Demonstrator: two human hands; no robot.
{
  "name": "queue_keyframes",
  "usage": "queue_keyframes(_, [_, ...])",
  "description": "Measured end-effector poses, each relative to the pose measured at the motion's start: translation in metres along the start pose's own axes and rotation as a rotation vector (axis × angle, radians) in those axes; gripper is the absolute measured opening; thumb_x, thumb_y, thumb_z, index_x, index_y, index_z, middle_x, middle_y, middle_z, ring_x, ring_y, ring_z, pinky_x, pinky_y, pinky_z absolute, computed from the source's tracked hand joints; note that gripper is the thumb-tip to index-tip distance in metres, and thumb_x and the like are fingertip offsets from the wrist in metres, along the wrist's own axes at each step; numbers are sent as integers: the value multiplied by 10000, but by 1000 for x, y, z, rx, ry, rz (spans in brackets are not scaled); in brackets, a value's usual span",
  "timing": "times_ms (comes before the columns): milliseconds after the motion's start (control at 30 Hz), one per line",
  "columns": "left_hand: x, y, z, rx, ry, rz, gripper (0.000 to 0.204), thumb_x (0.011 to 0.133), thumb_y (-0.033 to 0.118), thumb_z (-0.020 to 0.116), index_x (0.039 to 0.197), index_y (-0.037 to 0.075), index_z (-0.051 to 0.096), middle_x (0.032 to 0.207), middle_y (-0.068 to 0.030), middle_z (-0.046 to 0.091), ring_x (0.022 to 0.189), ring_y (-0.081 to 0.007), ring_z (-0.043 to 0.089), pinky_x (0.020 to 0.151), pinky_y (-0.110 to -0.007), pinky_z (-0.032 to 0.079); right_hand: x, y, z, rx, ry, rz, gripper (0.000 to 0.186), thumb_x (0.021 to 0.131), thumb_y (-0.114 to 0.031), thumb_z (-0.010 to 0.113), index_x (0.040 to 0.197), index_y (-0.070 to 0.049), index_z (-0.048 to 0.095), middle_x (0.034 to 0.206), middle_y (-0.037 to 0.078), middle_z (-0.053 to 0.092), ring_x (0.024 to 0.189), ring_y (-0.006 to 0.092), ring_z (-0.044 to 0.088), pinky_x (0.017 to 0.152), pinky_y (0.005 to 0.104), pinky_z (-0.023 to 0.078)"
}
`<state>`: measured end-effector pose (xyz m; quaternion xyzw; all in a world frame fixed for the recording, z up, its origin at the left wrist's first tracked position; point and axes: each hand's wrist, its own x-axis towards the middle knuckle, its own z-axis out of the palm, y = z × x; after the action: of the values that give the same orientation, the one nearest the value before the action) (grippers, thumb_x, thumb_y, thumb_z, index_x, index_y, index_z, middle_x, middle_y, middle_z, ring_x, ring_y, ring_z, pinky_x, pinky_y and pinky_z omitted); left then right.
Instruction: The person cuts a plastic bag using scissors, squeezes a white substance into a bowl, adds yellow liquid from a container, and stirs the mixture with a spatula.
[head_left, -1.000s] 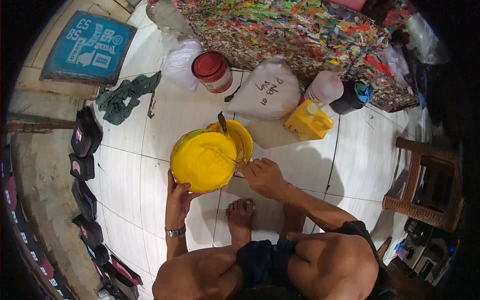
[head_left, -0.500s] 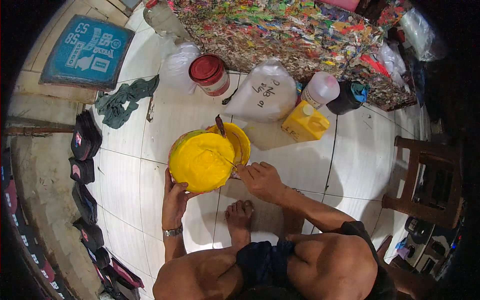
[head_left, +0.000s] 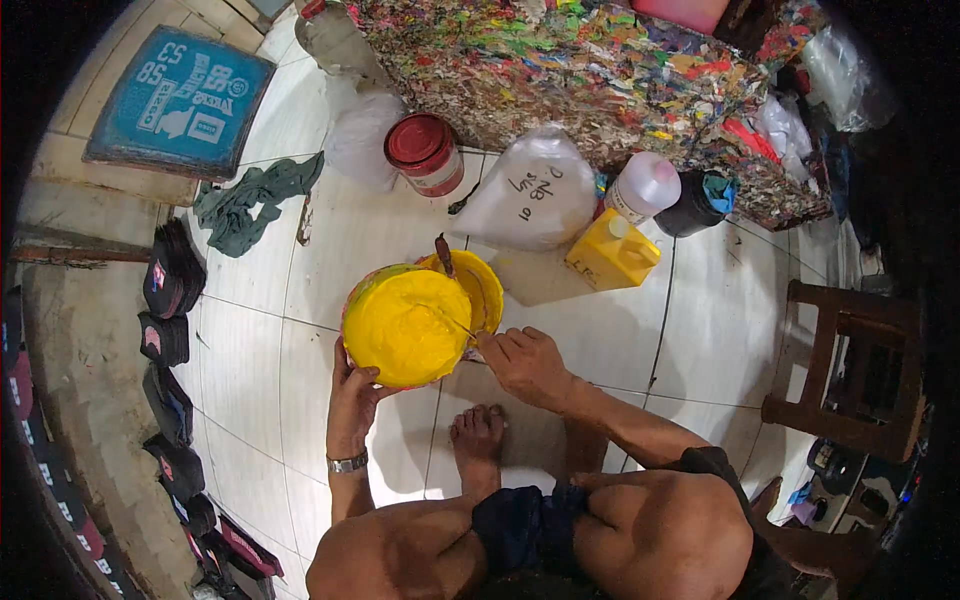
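A round tub (head_left: pixel 351 308) full of thick, bright yellow paint (head_left: pixel 410 325) is tilted toward me. My left hand (head_left: pixel 352 393) holds it by its near left side, thumb at the rim and fingers underneath. In my right hand (head_left: pixel 525 368), closed, is a thin stirring stick (head_left: pixel 457 325) whose far end dips into the paint; its grip end is hidden in the fist. Right behind the tub stands a second yellow-smeared container (head_left: pixel 487 290), partly covered by it, with a dark brown handle (head_left: pixel 443 255) sticking up at its far edge.
Beyond the tub are a red-lidded can (head_left: pixel 422 155), a white plastic bag (head_left: pixel 530 190), a yellow jerrycan (head_left: pixel 613 250) and a white bottle (head_left: pixel 643 187). A green rag (head_left: pixel 245 205) and stacked dark pieces (head_left: pixel 172 270) lie left. A wooden stool (head_left: pixel 850 370) stands right.
The stick and right hand have shifted only slightly over the paint, whose surface swirl looks a little different. Both hands keep their grips; the whole view has moved slightly.
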<state>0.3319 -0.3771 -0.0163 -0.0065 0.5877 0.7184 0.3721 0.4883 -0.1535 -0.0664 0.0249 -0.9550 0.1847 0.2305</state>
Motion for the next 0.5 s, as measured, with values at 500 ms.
queue_keyframes(500, [-1, -23, -16, -103, -26, 21, 810, 769, 78, 577, 1498, 79, 226, 1373, -145, 454, 1202, -320, 554, 849, -463, 594, 46, 41, -47, -65, -26, -167, 344, 757, -106, 631, 1087, -7, 615, 772, 48, 578, 718, 199, 587, 628, 320, 499])
